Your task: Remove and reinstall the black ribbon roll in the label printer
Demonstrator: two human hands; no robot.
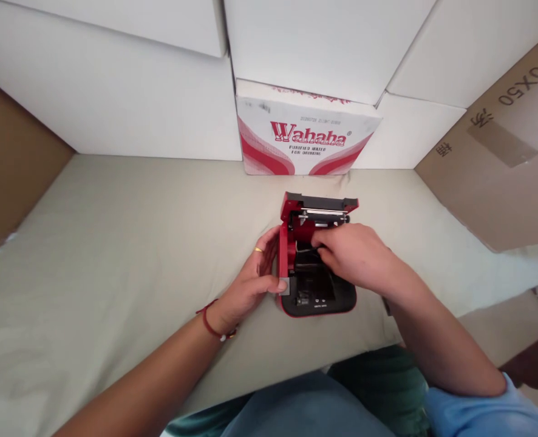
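Note:
A small red and black label printer [337, 297] sits on the cloth with its lid [321, 202] raised at the back. My left hand [260, 267] grips the printer's left side, the thumb on a grey piece [284, 286] near the front left corner and the fingers along the red wall. From the right, my right hand [360, 252] reaches into the open compartment [309, 261]. Its fingers are curled together there, and what they hold, if anything, is hidden. Under the raised lid a roller bar [323, 216] shows.
A Wahaha water carton [309, 133] stands behind the printer against white boxes [160, 103]. Brown cardboard [492, 176] rises at the right, and another brown panel [18, 164] at the left. A pale green cloth [136, 243] covers the surface. A small dark object [387, 306] lies partly beneath my right forearm.

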